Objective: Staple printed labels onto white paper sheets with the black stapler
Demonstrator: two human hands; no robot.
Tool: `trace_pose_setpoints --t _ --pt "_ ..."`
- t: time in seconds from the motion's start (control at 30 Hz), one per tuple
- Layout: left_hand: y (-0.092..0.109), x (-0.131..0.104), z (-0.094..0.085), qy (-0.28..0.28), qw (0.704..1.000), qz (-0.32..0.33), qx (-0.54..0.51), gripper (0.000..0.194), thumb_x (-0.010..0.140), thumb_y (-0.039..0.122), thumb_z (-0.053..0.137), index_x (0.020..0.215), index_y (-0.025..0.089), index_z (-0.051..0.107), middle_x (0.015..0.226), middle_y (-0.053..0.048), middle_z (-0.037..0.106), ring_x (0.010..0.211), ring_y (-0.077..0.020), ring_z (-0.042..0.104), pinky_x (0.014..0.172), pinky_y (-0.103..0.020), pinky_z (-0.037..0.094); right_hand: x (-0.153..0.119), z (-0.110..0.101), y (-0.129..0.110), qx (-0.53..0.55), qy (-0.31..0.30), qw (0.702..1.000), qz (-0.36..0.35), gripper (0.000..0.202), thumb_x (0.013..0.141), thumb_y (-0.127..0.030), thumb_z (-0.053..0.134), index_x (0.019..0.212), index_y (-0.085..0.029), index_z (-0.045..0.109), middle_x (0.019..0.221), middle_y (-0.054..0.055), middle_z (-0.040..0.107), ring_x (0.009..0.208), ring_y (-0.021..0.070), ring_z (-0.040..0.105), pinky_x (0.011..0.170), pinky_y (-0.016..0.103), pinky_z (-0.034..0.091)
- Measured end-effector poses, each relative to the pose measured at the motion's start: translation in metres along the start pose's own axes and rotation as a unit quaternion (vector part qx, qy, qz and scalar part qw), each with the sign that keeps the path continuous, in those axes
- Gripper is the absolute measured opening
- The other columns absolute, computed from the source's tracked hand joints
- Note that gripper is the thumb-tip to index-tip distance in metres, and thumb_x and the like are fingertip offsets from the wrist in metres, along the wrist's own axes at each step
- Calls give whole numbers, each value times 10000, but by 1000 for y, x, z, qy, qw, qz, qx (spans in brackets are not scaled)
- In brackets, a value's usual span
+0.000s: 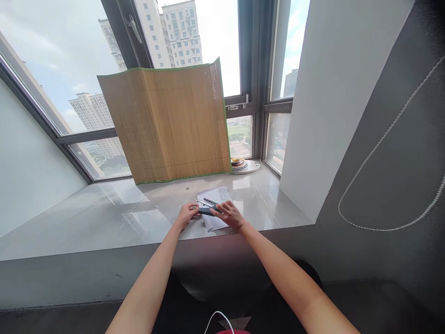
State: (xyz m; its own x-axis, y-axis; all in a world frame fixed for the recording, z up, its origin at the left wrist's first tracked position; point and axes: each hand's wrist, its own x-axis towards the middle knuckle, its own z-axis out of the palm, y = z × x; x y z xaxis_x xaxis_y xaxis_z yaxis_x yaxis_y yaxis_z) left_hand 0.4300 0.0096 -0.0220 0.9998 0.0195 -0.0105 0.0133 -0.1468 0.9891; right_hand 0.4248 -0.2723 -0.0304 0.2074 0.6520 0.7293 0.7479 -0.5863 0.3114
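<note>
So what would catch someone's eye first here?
Probably the bamboo mat standing folded against the window at the back of the sill. Next, both hands at the sill's front edge: the left hand and right hand on a dark stapler over white papers.

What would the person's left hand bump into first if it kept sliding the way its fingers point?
Probably the dark stapler lying on the sheet of paper: the left hand points right at it, and its fingertips look to be at its end already. The right hand lies on its other side.

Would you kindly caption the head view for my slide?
Both hands, left hand and right hand, hold a dark stapler over paper sheets on a window ledge.
</note>
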Motion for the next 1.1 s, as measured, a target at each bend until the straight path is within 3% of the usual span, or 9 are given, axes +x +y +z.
trace_pose_setpoints --t 0.1,0.23,0.37,0.5,0.67,0.77,0.83,0.97,1.1 --pt "0 -1 1 5 1000 5 -2 564 717 521 937 1037 119 703 766 -64 751 673 -196 758 685 -324 646 2 -2 1 19 -4 998 52 294 1080 -169 536 1317 -265 681 1090 75 708 959 225 570 880 383 394" --pt "1 -5 0 -7 999 38 -17 596 751 583 902 1060 126 678 908 -110 787 724 -173 757 718 -325 658 6 -2 3 68 -32 982 173 207 1056 -261 612 1240 -213 693 1061 92 695 979 235 601 870 348 401" --pt "-2 -6 -1 -30 996 81 -23 647 787 694 819 1057 131 649 961 -135 796 658 -161 737 585 -282 610 8 0 5 111 -91 952 269 190 1001 -357 718 1120 -209 699 1040 67 696 928 215 628 806 302 404" --pt "-7 -5 1 -59 995 79 24 620 864 761 675 913 144 639 875 -124 789 488 -118 639 411 -229 445 9 2 5 149 -132 920 338 227 980 -429 744 1018 -210 694 988 51 704 874 201 635 727 279 390" --pt "-7 -6 8 -79 990 88 82 636 886 800 585 776 175 620 546 0 617 367 -79 411 400 -230 307 14 -5 0 134 -60 949 278 212 1067 -372 597 1058 -200 721 1027 103 718 1026 260 615 872 346 441" --pt "-5 -8 10 -97 985 99 99 631 890 779 604 710 175 618 489 34 513 421 -82 392 469 -233 320 30 -7 -12 167 -38 962 214 210 1081 -263 549 1082 -223 755 1062 95 735 1039 257 608 934 375 450" --pt "-5 -9 11 -107 982 110 114 651 876 784 615 674 165 632 499 25 507 463 -88 404 506 -240 323 47 -4 -24 223 -23 954 198 205 1048 -216 605 1179 -248 759 1160 82 738 1074 247 612 956 364 470" --pt "-6 -8 13 -114 974 135 141 715 819 830 610 552 169 559 502 10 489 504 -96 393 538 -254 307 73 12 -48 307 -31 918 250 300 929 -49 667 1112 -251 792 1137 63 757 1045 218 668 939 312 509" --pt "-9 -6 14 -106 970 156 154 650 842 760 600 560 182 507 534 16 471 538 -98 376 553 -251 290 82 25 -61 306 -47 885 348 255 883 -30 662 1029 -193 793 971 69 767 844 188 704 793 262 526"
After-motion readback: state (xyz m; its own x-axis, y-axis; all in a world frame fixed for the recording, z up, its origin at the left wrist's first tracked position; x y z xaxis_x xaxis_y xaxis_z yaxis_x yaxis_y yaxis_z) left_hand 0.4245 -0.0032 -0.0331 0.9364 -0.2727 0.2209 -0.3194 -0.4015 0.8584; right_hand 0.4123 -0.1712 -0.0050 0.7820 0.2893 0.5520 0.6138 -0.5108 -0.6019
